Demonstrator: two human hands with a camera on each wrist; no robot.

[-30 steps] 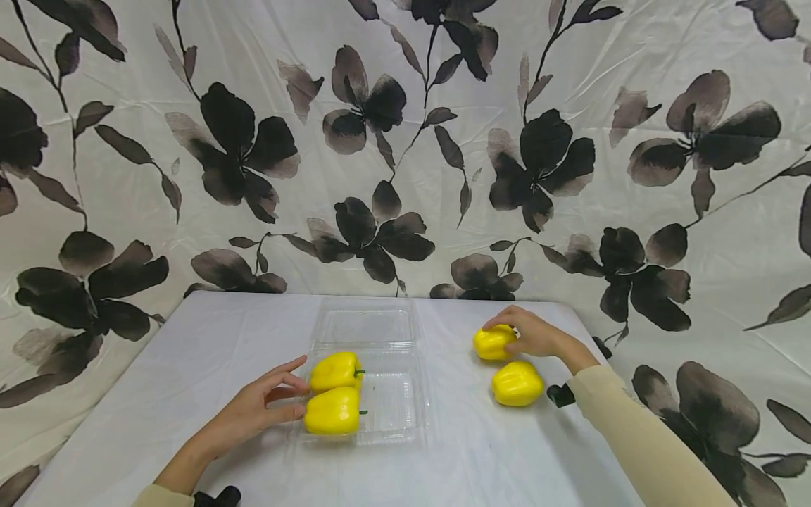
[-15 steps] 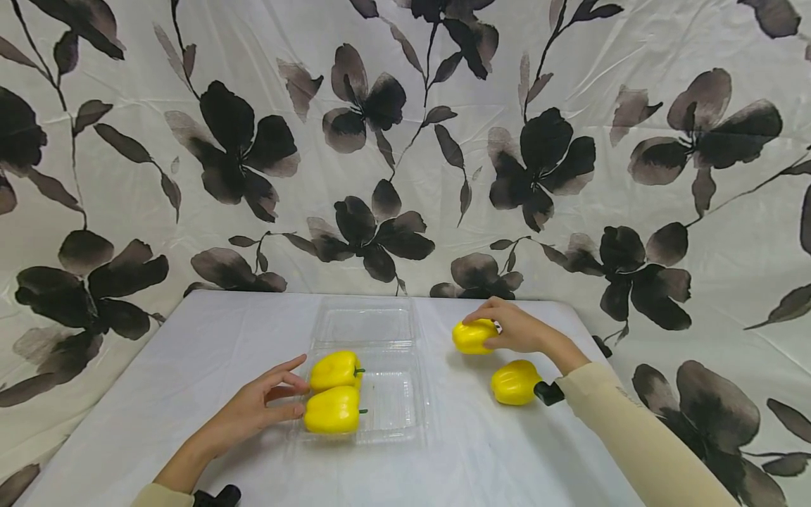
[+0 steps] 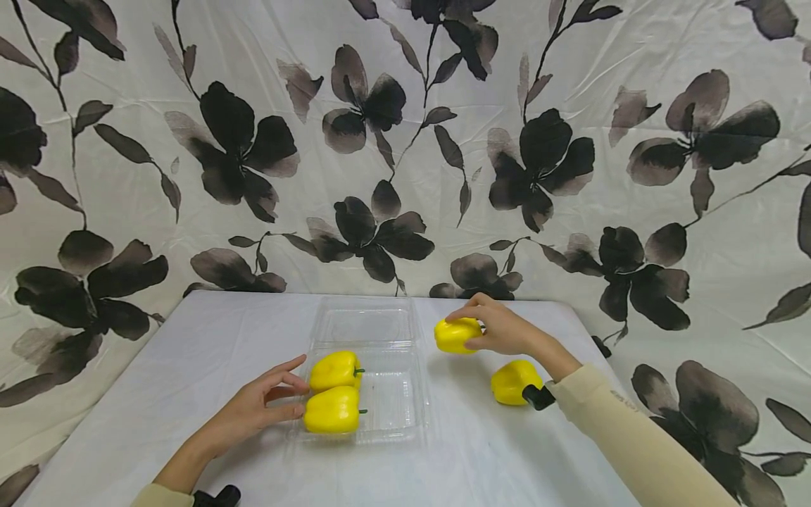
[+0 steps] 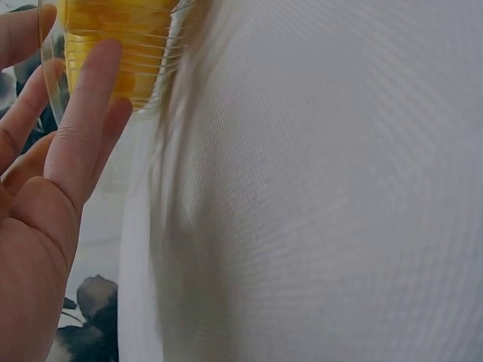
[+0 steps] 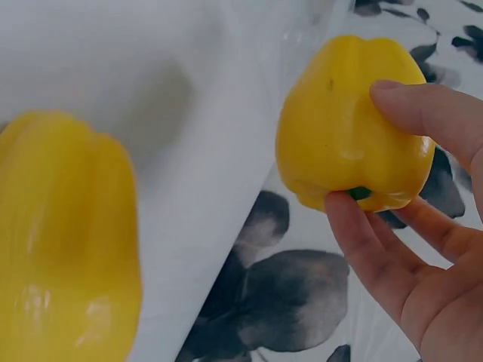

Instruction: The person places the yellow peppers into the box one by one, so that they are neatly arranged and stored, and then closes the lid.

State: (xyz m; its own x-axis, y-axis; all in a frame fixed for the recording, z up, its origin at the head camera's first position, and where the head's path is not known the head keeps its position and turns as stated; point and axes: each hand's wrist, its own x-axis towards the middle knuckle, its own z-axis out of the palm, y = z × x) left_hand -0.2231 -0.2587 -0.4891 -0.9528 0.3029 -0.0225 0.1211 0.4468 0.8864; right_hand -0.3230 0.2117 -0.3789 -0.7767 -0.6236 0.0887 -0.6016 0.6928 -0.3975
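Pinched between thumb and fingers, one yellow pepper (image 3: 453, 336) is held by the right hand (image 3: 503, 329) above the table, just right of the clear container; the left hand (image 3: 253, 408), fingers parted around nothing, rests fingertips against that container's left side. From where I stand, a floral cloth (image 3: 437, 176) hangs behind a white-covered table (image 3: 469, 451). On it lies the clear container (image 3: 393, 398), lid folded back. Two peppers (image 3: 332, 410) sit side by side in its left half, another pepper (image 3: 510, 381) on the table, nearer the person than the held one. Smallest are the green stems (image 3: 363, 412).
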